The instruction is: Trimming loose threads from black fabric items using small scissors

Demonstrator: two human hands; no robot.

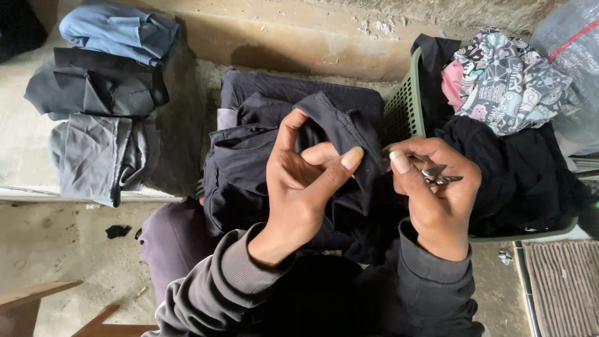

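— Left hand [299, 187] pinches a fold of black cloth garment [337, 125] at centre?
— Yes; right hand [433, 187], at three o'clock, is closed around small metal thread snips [440, 175], mostly hidden. Green plastic basket [404, 103] beyond is partly covered by clothes.

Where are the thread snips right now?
In the head view, right of centre: the snips sit in the right hand, beside the black garment and the green basket.
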